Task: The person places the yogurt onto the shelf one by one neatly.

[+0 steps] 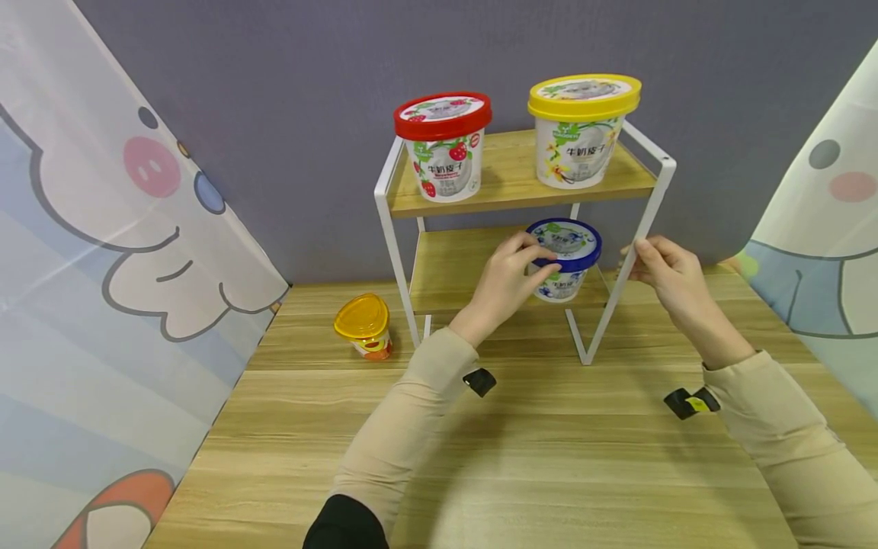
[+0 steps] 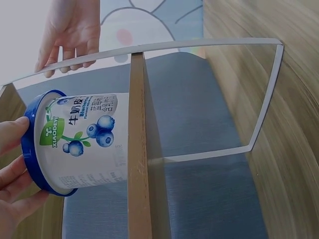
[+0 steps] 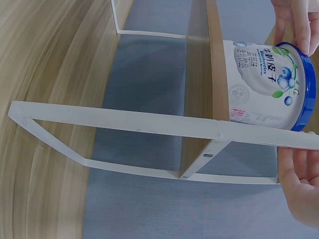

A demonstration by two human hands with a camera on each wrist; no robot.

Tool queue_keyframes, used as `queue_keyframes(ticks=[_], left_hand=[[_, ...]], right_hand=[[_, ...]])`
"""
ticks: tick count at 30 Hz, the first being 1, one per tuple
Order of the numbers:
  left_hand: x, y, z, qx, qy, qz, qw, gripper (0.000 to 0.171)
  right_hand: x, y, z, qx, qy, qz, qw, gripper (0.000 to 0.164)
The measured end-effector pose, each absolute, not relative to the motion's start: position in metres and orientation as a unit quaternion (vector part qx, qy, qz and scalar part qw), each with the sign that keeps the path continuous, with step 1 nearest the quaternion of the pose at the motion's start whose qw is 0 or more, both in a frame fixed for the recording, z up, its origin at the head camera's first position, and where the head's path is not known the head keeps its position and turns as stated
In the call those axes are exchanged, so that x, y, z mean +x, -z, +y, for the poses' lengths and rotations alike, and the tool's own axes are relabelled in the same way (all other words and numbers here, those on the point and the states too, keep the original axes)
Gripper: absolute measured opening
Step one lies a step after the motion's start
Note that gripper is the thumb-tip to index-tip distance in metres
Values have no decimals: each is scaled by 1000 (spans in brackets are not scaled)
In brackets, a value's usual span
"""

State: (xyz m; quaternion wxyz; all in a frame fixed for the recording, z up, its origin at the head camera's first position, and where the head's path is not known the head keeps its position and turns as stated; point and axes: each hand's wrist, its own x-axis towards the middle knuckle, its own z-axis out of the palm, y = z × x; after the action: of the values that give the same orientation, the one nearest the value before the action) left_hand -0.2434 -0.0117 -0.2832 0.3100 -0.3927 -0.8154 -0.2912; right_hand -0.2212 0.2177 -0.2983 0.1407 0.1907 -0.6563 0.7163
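Note:
A white-framed shelf rack (image 1: 648, 213) with wooden boards stands on the table. On its lower board sits a white tub with a blue lid (image 1: 571, 285), upright, with blueberries printed on its side (image 2: 97, 134). My left hand (image 1: 502, 276) grips the tub at its lid, thumb in front and fingers at the rim. The right hand (image 1: 668, 272) holds the rack's right front post, the thumb on the near side. Its fingers show behind the post in the left wrist view. On the top board stand a red-lidded strawberry tub (image 1: 446, 164) and a yellow-lidded tub (image 1: 575, 149).
Left of the rack, a small container with an orange-yellow lid (image 1: 363, 316) stands on the wooden table (image 1: 549, 473). A grey wall (image 1: 309, 114) rises behind. Cartoon-printed sheets (image 1: 103, 229) hang at both sides.

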Motion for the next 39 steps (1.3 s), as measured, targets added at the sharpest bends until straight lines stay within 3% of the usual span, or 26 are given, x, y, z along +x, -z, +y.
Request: queue_keyframes(ticks=[27, 39], left_hand=[[-249, 284, -8, -389, 302, -820, 292, 18], [-236, 284, -19, -401, 280, -800, 347, 14]], right_hand=[[-220, 297, 217, 191, -718, -655, 138, 18], [-221, 297, 217, 194, -725, -646, 139, 19]])
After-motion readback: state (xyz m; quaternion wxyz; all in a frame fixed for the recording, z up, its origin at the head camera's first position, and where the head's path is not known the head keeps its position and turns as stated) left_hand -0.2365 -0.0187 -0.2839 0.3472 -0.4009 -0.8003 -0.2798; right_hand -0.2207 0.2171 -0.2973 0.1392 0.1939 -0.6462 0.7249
